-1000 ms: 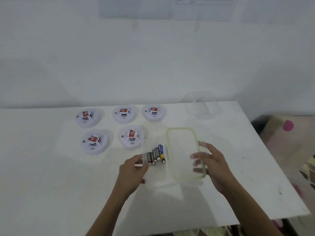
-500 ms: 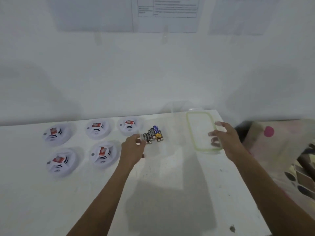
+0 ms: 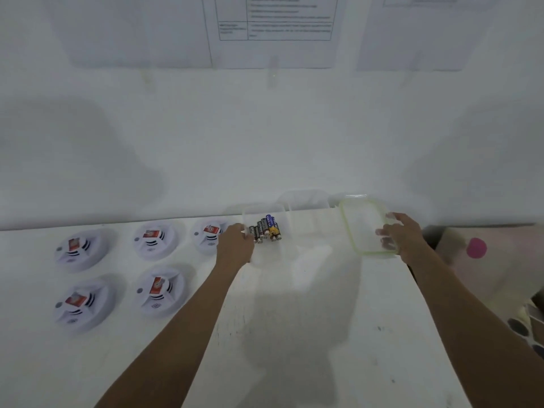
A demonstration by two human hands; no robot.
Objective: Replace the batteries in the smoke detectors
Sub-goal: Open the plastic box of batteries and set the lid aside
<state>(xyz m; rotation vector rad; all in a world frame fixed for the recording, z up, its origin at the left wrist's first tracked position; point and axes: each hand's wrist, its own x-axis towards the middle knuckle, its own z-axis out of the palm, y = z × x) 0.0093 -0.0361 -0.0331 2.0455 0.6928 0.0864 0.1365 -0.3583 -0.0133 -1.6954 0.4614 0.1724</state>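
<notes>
Both arms stretch forward over the white table point(image 3: 309, 334), forearms bare and nearly straight. The left hand point(image 3: 235, 245) lies with its back toward the camera, its fingers curled round the left wall of a clear container point(image 3: 276, 251) that stands near the table's far edge. Inside the container a small row of batteries point(image 3: 266, 231) lies side by side, just right of the left hand's knuckles. The right hand point(image 3: 403, 237) reaches farther to the right and pinches a clear lid point(image 3: 362, 225) with a green rim at its right edge, thumb on top and fingers showing through the plastic from below. The lid is by the far right corner of the table, apart from the container; whether it touches the tabletop cannot be told. Five white smoke detectors point(image 3: 160, 290) sit left of the left arm, three in a far row and two nearer, each with a red-and-white piece showing on top.
</notes>
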